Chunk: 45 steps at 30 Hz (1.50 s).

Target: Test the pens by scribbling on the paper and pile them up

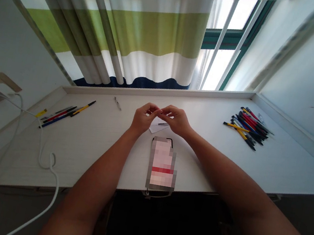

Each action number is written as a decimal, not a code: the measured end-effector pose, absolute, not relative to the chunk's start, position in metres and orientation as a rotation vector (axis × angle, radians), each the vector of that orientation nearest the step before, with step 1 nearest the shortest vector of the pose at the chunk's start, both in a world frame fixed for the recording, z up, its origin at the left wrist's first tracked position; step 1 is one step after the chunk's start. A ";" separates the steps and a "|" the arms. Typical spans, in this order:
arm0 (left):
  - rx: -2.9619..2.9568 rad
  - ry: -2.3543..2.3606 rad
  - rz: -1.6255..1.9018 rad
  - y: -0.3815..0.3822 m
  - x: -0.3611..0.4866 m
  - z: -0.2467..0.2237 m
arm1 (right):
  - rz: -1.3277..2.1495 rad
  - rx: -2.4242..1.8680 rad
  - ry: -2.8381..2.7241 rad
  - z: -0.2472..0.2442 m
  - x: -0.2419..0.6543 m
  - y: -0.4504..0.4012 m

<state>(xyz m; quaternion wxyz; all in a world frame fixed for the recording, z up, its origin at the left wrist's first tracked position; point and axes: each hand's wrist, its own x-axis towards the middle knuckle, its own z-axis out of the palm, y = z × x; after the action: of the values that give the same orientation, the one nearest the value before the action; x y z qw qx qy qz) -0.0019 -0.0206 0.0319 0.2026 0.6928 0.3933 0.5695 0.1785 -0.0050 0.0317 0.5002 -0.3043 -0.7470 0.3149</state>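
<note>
My left hand (144,118) and my right hand (176,119) meet above the middle of the desk, fingertips touching. Both are closed in a pinch, and whatever sits between the fingers is too small to make out. Beneath them lies a small white paper (156,128), partly covered by the hands. A thin dark piece (162,124) rests on the paper, close to my right hand; its kind is unclear. Nearer to me, a phone (162,162) with a blurred-out screen lies by the desk's front edge.
On the right is a heap of several pens (250,127). More pens (61,114) lie at the left, and a single slim pen (117,103) rests near the back. A white cable (53,162) hangs over the left front edge. A low rim (161,93) and curtain (159,33) bound the back.
</note>
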 end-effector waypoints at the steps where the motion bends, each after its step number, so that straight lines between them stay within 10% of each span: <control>1: 1.922 1.092 1.587 -0.021 -0.001 0.031 | 0.802 -0.727 -1.784 0.031 0.178 -0.005; 13: 1.832 0.983 1.408 -0.022 0.007 0.023 | 1.248 -0.633 -1.413 0.034 0.177 -0.003; 27: 1.253 0.788 1.617 -0.007 -0.014 0.025 | 0.448 -1.053 -2.394 0.018 0.199 0.010; 45: 1.369 1.064 1.516 -0.001 -0.022 0.016 | 0.505 -0.921 -2.034 0.023 0.201 0.016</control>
<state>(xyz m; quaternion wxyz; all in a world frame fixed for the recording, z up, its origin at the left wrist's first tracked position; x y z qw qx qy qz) -0.0222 -0.0005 0.0155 0.4073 0.5429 0.4220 0.6011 0.2012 0.0156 0.0227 0.4135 -0.3662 -0.8091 0.2008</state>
